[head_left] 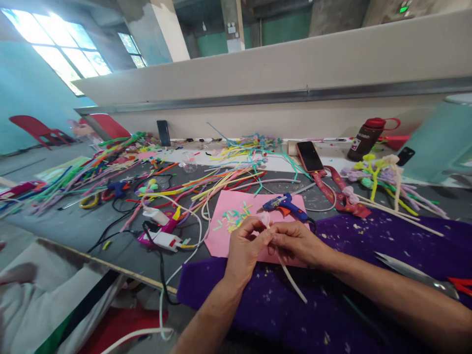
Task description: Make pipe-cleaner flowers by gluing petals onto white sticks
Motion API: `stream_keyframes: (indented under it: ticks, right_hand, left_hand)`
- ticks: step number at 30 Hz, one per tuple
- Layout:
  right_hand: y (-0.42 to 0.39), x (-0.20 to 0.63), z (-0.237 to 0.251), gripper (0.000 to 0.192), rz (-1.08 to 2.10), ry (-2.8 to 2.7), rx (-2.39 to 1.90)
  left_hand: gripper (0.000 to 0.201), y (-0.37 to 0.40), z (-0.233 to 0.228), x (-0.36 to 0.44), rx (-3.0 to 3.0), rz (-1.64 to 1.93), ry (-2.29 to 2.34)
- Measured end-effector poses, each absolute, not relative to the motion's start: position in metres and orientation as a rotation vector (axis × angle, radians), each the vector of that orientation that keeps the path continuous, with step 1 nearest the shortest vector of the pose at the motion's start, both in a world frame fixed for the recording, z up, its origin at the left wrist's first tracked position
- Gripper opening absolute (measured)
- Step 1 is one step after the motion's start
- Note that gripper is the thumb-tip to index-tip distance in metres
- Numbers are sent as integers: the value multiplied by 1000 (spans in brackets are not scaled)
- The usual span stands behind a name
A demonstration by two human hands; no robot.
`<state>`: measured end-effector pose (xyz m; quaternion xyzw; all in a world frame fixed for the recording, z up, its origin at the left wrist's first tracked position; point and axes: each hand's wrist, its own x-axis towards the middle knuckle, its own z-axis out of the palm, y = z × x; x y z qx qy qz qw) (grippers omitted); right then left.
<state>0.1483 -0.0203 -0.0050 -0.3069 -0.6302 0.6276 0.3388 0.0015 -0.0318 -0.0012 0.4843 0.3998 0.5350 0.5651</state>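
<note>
Head view shows left hand and right hand together pinching the base of one pink flower, which may bend if pressed too strongly.

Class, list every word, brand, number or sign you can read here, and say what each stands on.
No text can be read for certain.
Bottle: pale lettering and a small label, too blurred to read.
Lanyard: light markings, too small to read.
Green sign, high at the right: lit, but too small to make out.
</note>
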Motion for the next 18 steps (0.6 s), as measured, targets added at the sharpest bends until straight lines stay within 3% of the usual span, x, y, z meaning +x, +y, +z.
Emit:
stream_keyframes:
  ticks: [18]
  right_hand:
    - [-20,146,-9,30,1902,-1445,-756]
  left_hand:
    - [10,-28,-9,-2,1064,1278,957]
